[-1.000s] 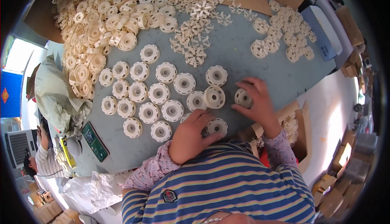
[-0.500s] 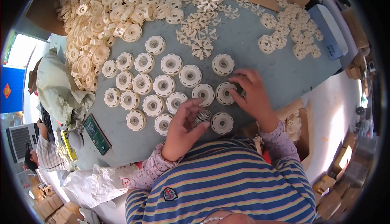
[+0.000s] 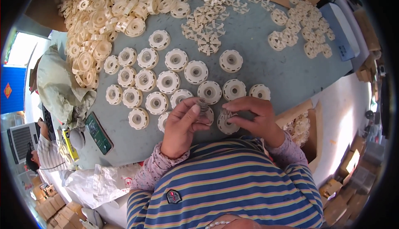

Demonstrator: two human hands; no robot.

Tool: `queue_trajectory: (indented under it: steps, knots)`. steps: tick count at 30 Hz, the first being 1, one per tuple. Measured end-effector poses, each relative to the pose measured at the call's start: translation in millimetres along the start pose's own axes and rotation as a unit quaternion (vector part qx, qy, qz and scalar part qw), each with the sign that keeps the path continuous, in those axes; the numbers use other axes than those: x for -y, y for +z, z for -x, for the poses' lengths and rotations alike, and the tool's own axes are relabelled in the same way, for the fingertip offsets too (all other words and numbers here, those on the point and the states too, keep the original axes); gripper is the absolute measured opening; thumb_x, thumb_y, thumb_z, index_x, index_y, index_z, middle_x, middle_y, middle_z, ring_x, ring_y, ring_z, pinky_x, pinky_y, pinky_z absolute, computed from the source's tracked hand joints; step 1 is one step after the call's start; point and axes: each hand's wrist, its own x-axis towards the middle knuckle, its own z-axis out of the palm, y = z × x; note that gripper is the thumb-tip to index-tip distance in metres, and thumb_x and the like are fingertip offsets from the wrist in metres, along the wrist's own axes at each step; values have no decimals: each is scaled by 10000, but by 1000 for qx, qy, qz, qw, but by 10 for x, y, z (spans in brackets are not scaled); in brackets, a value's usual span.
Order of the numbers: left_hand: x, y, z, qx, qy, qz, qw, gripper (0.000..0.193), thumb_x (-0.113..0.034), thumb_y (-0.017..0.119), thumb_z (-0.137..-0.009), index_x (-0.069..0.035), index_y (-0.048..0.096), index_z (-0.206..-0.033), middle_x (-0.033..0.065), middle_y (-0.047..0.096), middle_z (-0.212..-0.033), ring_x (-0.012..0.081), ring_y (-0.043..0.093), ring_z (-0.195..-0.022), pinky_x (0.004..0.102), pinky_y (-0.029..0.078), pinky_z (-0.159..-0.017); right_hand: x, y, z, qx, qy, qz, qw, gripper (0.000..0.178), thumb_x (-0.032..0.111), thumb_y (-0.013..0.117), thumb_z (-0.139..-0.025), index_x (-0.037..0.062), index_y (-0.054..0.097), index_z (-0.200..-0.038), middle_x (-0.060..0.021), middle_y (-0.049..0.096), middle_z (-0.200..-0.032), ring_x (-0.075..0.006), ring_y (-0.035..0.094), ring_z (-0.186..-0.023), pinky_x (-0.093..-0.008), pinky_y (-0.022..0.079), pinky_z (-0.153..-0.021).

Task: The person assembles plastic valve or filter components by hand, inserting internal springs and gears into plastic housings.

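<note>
My left hand pinches metal coil springs between thumb and fingers; their number is hard to make out. My right hand grips another coil spring just over a round cream plastic wheel near the table's front edge. Part of one more wheel shows between the hands, mostly covered by the left fingers. Beyond them stand several wheels, among them one with an open centre hole and one at the right. To the left, rows of wheels hold springs in their centres, such as this wheel.
A big heap of cream wheels fills the far left. Flat spoked plastic pieces lie at the far middle, with more clusters at the right. A phone rests at the left; an open cardboard box stands beside the table's right front.
My right hand has come back toward my left hand and now holds a spring over the near wheel. My left hand has lifted slightly away from me with its springs.
</note>
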Motion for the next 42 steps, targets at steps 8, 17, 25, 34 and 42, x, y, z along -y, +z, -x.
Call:
queue_trajectory:
  steps: [8, 17, 25, 34, 42]
  knots:
    - [-38, 83, 54, 78, -29, -56, 995, 382, -79, 653, -1088, -20, 595, -1461, 65, 677, -1262, 145, 706, -1031, 325, 652, -878, -138, -597, 182, -90, 128, 2, 988, 288, -39, 766, -916, 50, 786, -1189, -83, 733, -1167, -238, 757, -1048, -315, 618, -876]
    - [5, 130, 1, 91, -46, -103, 989, 405, -47, 677, -1069, -9, 599, -1464, 86, 705, -1303, 156, 740, -1077, 303, 647, -887, -447, -684, 436, -87, 19, 297, 951, 234, 21, 863, -810, 72, 794, -1028, -81, 730, -1157, -330, 686, -1121, -436, 565, -975]
    - [128, 218, 6, 78, 14, -151, 985, 414, 43, 731, -1001, -25, 653, -1401, 74, 720, -1232, 161, 744, -1084, 290, 647, -888, -52, -538, 358, -115, 63, 129, 983, 201, 21, 828, -890, 28, 788, -1087, -127, 754, -1110, -241, 746, -948, -359, 604, -860]
    - [54, 260, 20, 75, 175, -297, 936, 297, 56, 758, -974, 22, 725, -1267, 100, 705, -1254, 171, 728, -1097, 297, 645, -853, 43, -49, 243, 35, 98, -30, 994, 356, 57, 860, -927, 14, 728, -1255, -117, 780, -1128, -172, 764, -958, -326, 621, -852]
    - [21, 103, -33, 51, 19, 6, 999, 312, -80, 658, -1087, -21, 617, -1390, 88, 701, -1269, 201, 742, -1086, 332, 678, -840, 57, 19, 234, -16, 135, -238, 962, 321, 19, 866, -890, 38, 755, -1191, -90, 750, -1136, -182, 752, -1004, -329, 600, -843]
